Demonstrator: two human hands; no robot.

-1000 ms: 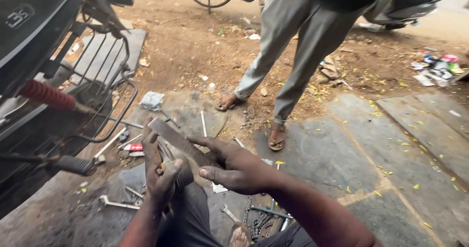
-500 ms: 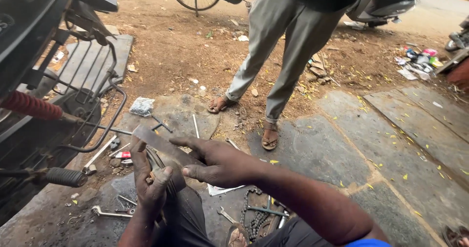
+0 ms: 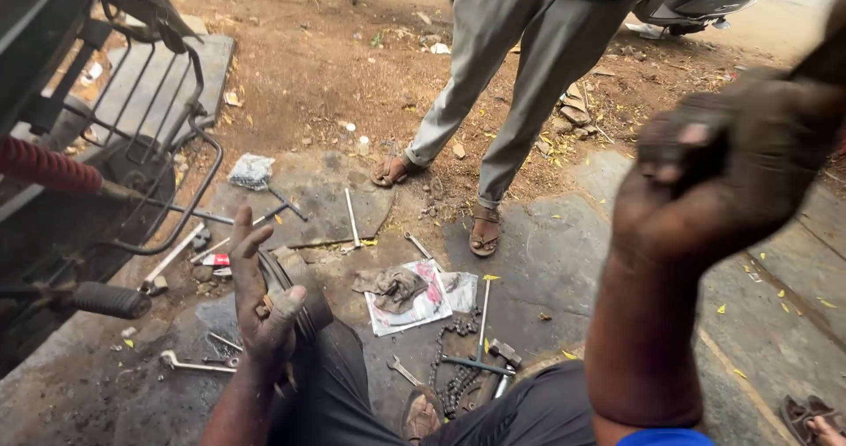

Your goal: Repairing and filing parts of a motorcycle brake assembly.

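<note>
My left forearm rises from the lower edge of the view, wrist bent back; my left hand (image 3: 262, 309) stands palm-up, fingers spread and pointing away from me, thumb (image 3: 284, 303) folded across a small dark part that I cannot identify; a dark, flat, greasy metal piece (image 3: 298, 289) lies against the thumb side of that hand, resting on my knee. My right arm is raised close to the camera, elbow low, forearm upright; my right hand (image 3: 736, 168) is curled into a fist, blurred; whether it encloses anything I cannot tell. On the stone floor (image 3: 564, 261), just below the left wrist lies a spanner (image 3: 196, 364); to the thumb side lie a rag (image 3: 394, 286) on a sheet of paper, a chain (image 3: 458, 358) and a hammer (image 3: 504, 358). Beyond the fingertips stands a person in grey trousers (image 3: 515, 67) and sandals.
</note>
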